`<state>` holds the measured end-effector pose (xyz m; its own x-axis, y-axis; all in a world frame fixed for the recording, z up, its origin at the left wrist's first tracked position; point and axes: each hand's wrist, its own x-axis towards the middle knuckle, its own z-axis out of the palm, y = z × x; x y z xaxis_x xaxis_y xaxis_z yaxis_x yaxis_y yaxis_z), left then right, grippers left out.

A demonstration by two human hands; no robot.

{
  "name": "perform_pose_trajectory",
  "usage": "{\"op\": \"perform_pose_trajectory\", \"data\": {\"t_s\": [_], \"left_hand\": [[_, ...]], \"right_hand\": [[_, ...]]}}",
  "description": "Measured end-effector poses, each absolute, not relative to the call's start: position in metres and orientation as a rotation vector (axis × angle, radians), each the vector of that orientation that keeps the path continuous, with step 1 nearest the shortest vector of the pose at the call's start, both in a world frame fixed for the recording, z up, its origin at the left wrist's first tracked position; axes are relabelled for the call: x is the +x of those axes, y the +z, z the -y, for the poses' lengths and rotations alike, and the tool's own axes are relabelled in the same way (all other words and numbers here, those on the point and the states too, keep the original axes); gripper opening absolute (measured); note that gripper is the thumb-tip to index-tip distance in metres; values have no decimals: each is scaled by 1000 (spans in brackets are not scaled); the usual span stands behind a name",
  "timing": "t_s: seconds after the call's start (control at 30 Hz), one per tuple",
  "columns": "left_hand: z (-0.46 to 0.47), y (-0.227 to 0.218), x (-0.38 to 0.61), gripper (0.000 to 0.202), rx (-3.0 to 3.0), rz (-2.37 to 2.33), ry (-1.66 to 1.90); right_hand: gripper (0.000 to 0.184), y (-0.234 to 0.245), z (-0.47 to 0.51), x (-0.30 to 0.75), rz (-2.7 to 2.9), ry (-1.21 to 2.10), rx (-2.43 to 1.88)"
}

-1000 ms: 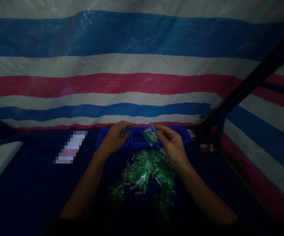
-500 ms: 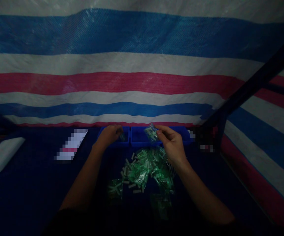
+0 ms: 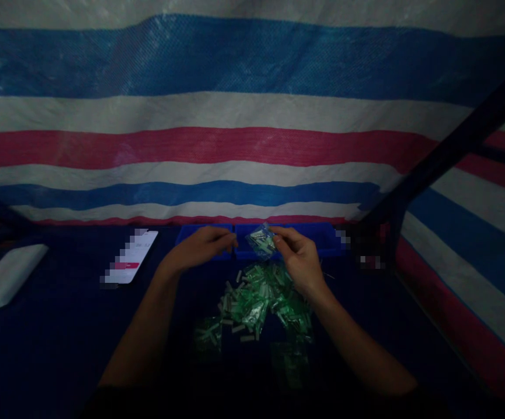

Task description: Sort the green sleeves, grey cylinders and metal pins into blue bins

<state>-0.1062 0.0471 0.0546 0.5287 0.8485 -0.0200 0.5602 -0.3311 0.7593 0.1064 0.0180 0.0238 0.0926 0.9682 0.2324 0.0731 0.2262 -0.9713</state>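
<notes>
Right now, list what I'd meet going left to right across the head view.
White oblong object, lit phone, left hand, small clear plastic bag of pieces, right hand, dark slanted bar.

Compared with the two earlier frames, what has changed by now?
The left hand has moved right, from over the left blue bin toward the small clear bag; whether it holds anything is unclear. The right hand, still pinching that bag, has shifted slightly left. The pile of greenish bags and the bin stayed put.
</notes>
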Motion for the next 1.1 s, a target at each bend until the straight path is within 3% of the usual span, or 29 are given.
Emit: {"op": "perform_pose_trajectory", "data": {"t_s": [0.1, 0.23, 0.37, 0.47, 0.57, 0.63, 0.73, 0.8, 0.93, 1.1], "left_hand": [[-34, 60, -88, 53, 1878, -844, 283], [-30, 56, -74, 63, 1557, -854, 456], [-33, 53, -70, 37, 1563, -897, 633], [-35, 54, -72, 23, 1681, -914, 742], [-34, 56, -74, 17, 1871, -1008, 927], [-33, 58, -75, 14, 2052, -1067, 982], [-30, 59, -74, 11, 2315, -1020, 961], [-29, 60, -74, 16, 2435, -931, 966], [-28, 62, -77, 21, 2473, -840, 968], [-27, 69, -87, 12, 2269, -698, 830]], "right_hand": [[14, 27, -12, 105, 1370, 777, -1099], [17, 32, 1, 102, 1638, 401, -959], [27, 31, 8, 102, 1912, 176, -739], [26, 28, 6, 102, 1923, 109, -811], [16, 29, 0, 101, 1785, 218, -1045], [15, 31, -5, 102, 1713, 492, -1126], [38, 33, -9, 104, 1546, 1005, -1133], [40, 34, -9, 104, 1415, 1203, -1111], [20, 34, -7, 102, 1338, 1183, -1087], [17, 34, -5, 100, 1388, 1016, -1100]]}}
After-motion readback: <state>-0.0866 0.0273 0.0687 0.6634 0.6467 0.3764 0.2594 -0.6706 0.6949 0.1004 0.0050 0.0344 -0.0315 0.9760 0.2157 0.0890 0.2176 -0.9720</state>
